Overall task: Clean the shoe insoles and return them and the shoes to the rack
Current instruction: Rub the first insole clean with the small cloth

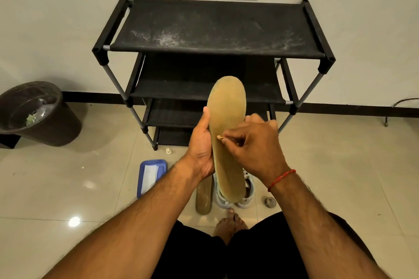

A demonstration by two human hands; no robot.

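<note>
A tan insole (227, 111) stands upright in front of me, toe end up. My left hand (201, 142) grips its left edge, thumb along the side. My right hand (251, 142) is over the insole's middle, its fingertips pinching a small tan bit against the surface. A second insole (204, 197) lies on the floor below. Beside it stand two white shoes (246, 195), partly hidden behind the held insole. The black shoe rack (213, 29) stands against the wall, its dusty top shelf bare.
A dark waste bin (38, 113) with scraps stands at the left by the wall. A blue tray (150, 175) holding a white cloth lies on the tiled floor. A small white cap (168, 150) and a small grey round object (270, 202) lie nearby. My bare foot (229, 224) shows below.
</note>
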